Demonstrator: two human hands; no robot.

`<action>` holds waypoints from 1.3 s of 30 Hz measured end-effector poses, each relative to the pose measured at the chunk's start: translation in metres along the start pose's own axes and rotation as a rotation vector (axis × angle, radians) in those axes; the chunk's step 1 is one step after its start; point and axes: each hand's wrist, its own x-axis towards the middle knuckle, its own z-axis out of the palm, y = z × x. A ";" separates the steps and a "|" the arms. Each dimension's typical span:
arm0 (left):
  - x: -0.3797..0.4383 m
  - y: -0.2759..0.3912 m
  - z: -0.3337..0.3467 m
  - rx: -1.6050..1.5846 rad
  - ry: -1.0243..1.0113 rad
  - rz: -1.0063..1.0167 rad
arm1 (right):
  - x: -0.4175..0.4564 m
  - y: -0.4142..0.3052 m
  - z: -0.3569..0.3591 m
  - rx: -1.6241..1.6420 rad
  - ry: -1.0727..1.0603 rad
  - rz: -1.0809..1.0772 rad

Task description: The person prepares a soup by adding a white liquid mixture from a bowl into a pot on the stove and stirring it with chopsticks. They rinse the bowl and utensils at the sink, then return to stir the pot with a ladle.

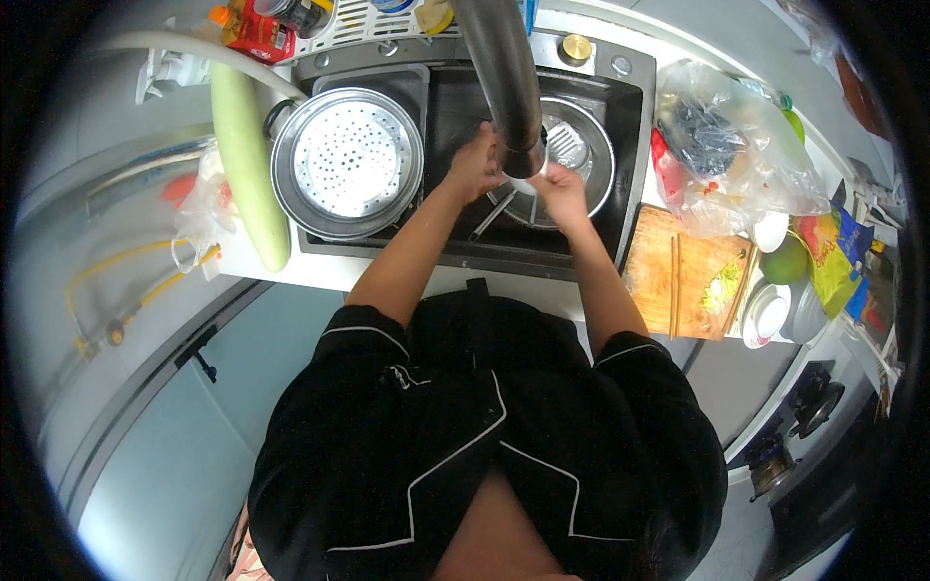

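Note:
Both my hands are in the black sink (pixel 454 94), under the end of a dark faucet (pixel 501 72). My right hand (pixel 563 194) grips a small white object (pixel 521 186), blurred and partly covered by the faucet. On the faucet's other side is my left hand (pixel 472 167), its fingertips close to that object; the faucet hides whether they touch it. Below my hands a round metal pan (pixel 609 156) sits in the basin. A slotted metal utensil (pixel 569 145) lies in it, and a metal handle (pixel 494 218) pokes out over its near left rim.
A perforated steamer pot (pixel 349 163) stands over the sink's left side, beside a long pale green gourd (pixel 251 174). To the right are a wooden cutting board (pixel 650 261) with chopsticks (pixel 676 287), plastic bags (pixel 770 160) and stacked white dishes (pixel 770 316). A drain rack (pixel 356 22) holds bottles behind.

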 end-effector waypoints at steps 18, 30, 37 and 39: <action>-0.005 -0.006 0.019 0.236 0.244 0.314 | 0.019 0.032 0.032 -1.139 -0.076 -0.093; 0.047 -0.038 -0.001 -0.352 -0.144 -0.166 | 0.064 -0.059 -0.058 -0.930 0.471 -0.531; 0.034 -0.045 0.004 -0.403 -0.187 -0.232 | 0.173 -0.117 -0.072 -1.674 -0.119 -0.486; 0.032 -0.048 0.004 -0.417 -0.177 -0.232 | 0.183 -0.129 -0.073 -1.785 -0.226 -0.609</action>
